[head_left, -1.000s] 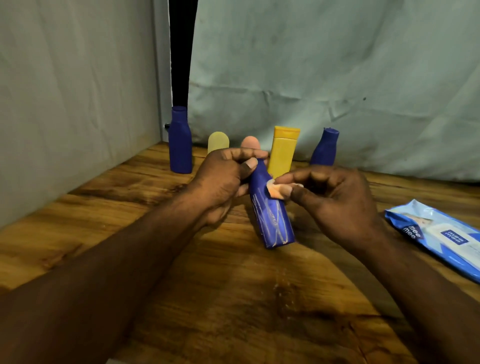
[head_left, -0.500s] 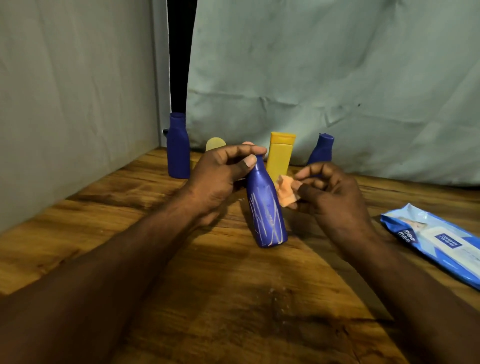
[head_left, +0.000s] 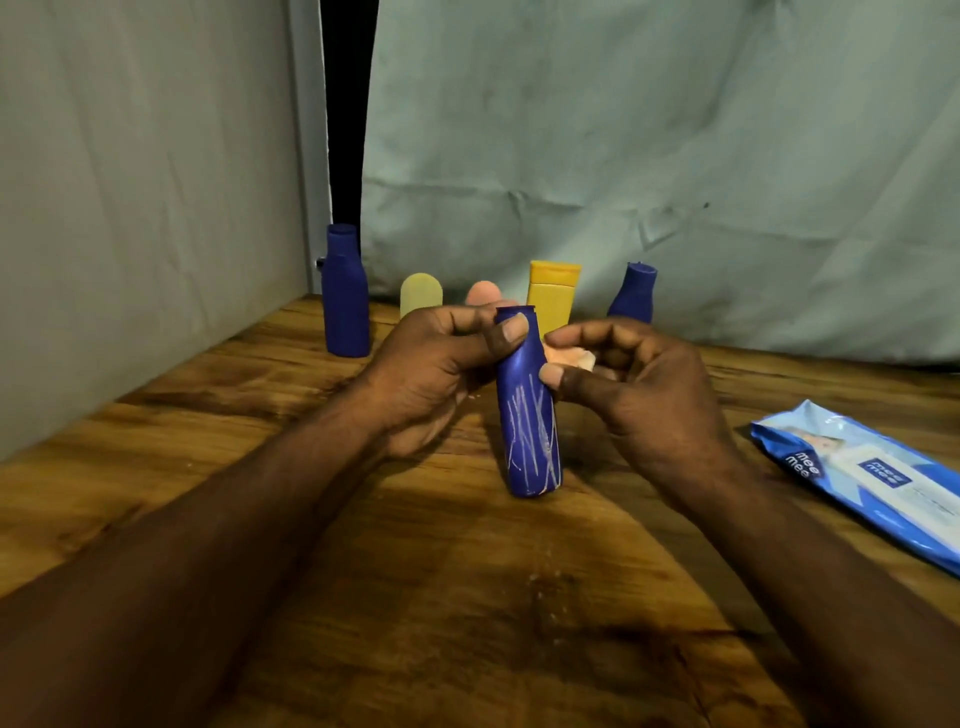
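Now right hand (head_left: 649, 395), pinching wipe (head_left: 569, 357), has reached bottle (head_left: 530, 431).

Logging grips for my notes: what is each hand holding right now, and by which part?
The left hand grips the blue bottle by its neck. The right hand pinches a small orange wad in its fingertips.

Wooden table (head_left: 467, 597) — blue bottle (head_left: 345, 301), yellow tube (head_left: 551, 299), wipes pack (head_left: 872, 478) on it.
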